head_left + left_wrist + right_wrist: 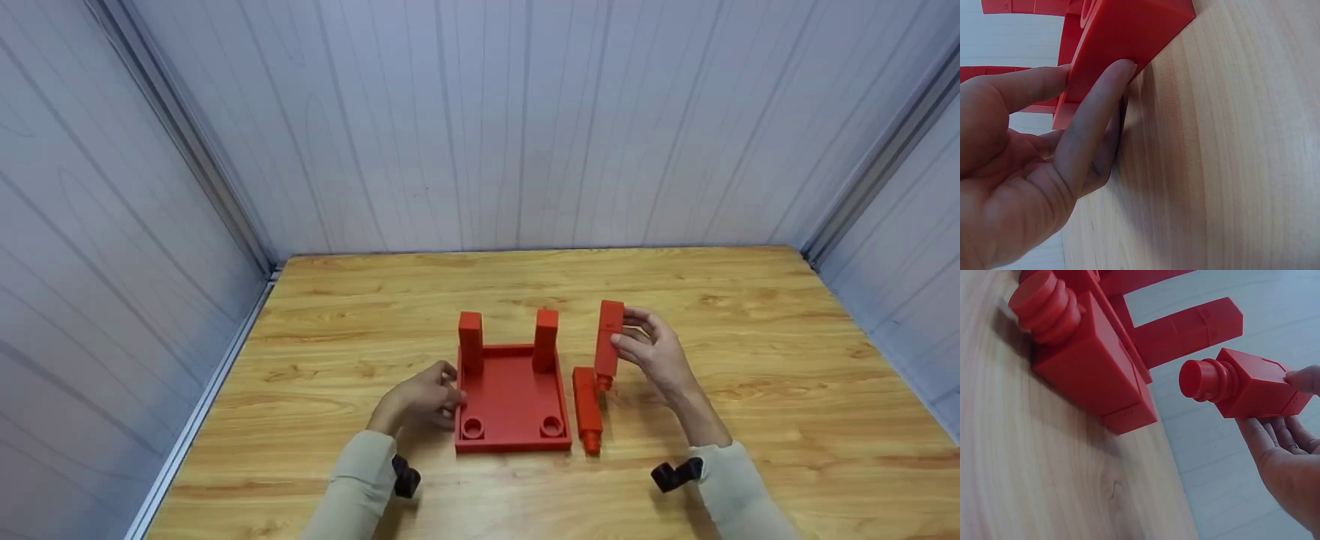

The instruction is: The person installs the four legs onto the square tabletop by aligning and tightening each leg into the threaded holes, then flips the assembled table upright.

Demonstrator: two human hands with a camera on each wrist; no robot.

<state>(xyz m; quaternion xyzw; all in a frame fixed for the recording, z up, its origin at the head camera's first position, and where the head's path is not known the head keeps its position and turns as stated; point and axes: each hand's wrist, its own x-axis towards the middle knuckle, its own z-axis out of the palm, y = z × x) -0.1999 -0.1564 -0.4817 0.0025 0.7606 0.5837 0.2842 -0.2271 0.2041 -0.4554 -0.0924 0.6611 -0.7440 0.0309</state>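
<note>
A red tray-like base lies on the table with two square legs upright at its far corners, the left leg and the right leg. Round sockets show at its two near corners, one being the left socket. My left hand grips the base's left wall, fingertips against rim and side. My right hand pinches a red square leg between thumb and fingers, raised right of the base, threaded end downward. Another red leg lies beside the base, its threaded end toward me.
The wood-grain table meets a pale panelled wall at the back. Side walls with metal corner strips stand at left and right. A black wrist device sits at the left sleeve, another at the right.
</note>
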